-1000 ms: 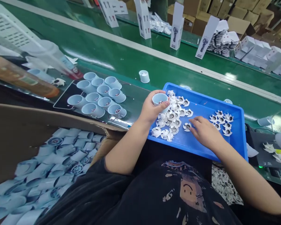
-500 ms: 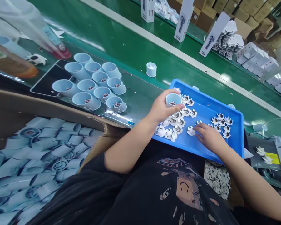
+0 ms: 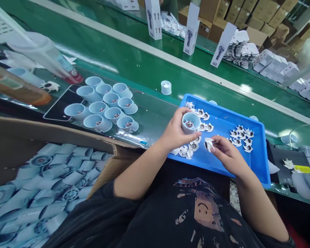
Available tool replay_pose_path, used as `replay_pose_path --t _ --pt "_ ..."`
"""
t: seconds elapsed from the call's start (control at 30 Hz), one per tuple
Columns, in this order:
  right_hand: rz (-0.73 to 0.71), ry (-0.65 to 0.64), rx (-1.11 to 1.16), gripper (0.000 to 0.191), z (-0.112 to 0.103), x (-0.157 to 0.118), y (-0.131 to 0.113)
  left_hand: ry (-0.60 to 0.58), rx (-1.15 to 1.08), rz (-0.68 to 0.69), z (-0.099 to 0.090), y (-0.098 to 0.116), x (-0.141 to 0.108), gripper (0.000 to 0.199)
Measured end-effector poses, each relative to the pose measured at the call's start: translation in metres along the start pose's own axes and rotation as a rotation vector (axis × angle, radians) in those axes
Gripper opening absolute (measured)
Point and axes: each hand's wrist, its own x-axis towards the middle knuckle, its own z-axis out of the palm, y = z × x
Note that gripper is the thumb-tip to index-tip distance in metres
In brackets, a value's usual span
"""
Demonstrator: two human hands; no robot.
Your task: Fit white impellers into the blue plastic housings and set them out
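Observation:
My left hand (image 3: 177,129) is wrapped round a light blue plastic cylinder (image 3: 190,123), its open mouth tilted up, with a small reddish and white part showing inside. Between the fingers of my right hand (image 3: 227,153) is a white fan impeller (image 3: 208,144) with a dark hub, lifted just above the blue tray (image 3: 223,122). Several more impellers (image 3: 241,132) lie in the tray's right part, and others (image 3: 186,151) sit at its left end beneath my left hand. The cylinder and the held impeller are apart.
Several blue cylinders (image 3: 113,113) stand grouped at left, parts inside. A carton (image 3: 103,172) full of cylinders (image 3: 51,175) lies lower left. A short blue cup (image 3: 166,88) stands beyond the tray. Drink containers (image 3: 51,57) are upper left; white printed boxes (image 3: 191,31) line the far side.
My right hand has picked up an impeller from the tray and raised it toward the cylinder. My left hand has tipped the cylinder's mouth more toward me. The view has shifted slightly.

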Motion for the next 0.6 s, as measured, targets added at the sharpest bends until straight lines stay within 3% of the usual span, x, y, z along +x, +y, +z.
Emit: replay_pose_path --t 0.1,0.2,0.27,0.4,0.47,0.6 --pt "-0.058 0.065 0.368 0.035 0.0 -0.021 0.003 -0.24 0.155 0.168 0.002 0.018 -0.005 0.051" --pt "-0.08 0.115 0.587 0.035 0.004 -0.033 0.009 -0.466 0.259 0.252 0.008 0.031 -0.009 0.054" --pt "-0.095 0.145 0.669 0.034 0.005 -0.035 0.012 -0.519 0.311 0.278 0.013 0.036 -0.011 0.053" --pt "-0.142 0.204 0.715 0.026 0.001 -0.037 0.009 -0.492 0.37 0.356 0.02 0.041 -0.014 0.044" --pt "-0.176 0.243 0.618 0.019 -0.002 -0.038 0.002 -0.458 0.392 0.397 0.023 0.044 -0.016 0.039" --pt "-0.354 0.39 0.008 0.008 -0.007 -0.04 -0.013 -0.383 0.458 0.486 0.03 0.051 -0.022 0.029"
